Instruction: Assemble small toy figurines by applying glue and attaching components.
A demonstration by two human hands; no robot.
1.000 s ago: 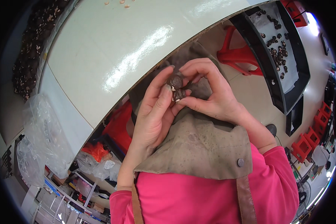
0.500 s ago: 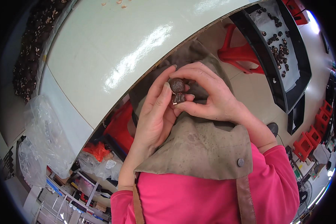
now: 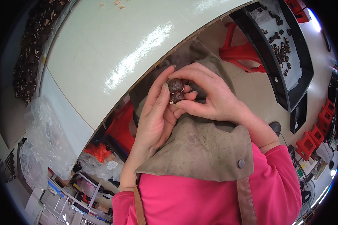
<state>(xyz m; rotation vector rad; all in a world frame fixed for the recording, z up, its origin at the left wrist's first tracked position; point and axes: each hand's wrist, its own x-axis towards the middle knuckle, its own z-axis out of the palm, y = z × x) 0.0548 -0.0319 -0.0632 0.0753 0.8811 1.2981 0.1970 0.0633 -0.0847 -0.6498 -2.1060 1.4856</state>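
Note:
Both my hands meet just below the edge of a pale glossy table (image 3: pixel 112 48), over a brown apron (image 3: pixel 202 150) on my lap. My left hand (image 3: pixel 156 116) and my right hand (image 3: pixel 210 97) together pinch a small dark brown lumpy piece (image 3: pixel 175 90), like a nut or dried mushroom, between thumbs and fingertips. The piece looks split into two lobes, one above the other. My sleeves are bright pink.
A dark heap of similar brown pieces (image 3: pixel 30 48) lies at the table's far left. A black tray (image 3: pixel 281 48) with several scattered brown pieces stands at the upper right, beside a red plastic stool (image 3: pixel 240 56). Clear plastic bags (image 3: pixel 45 142) hang at the left.
The hands stay in the same place. The fingers have shifted around the dark piece, turning it slightly, and my right fingers have curled closer over it.

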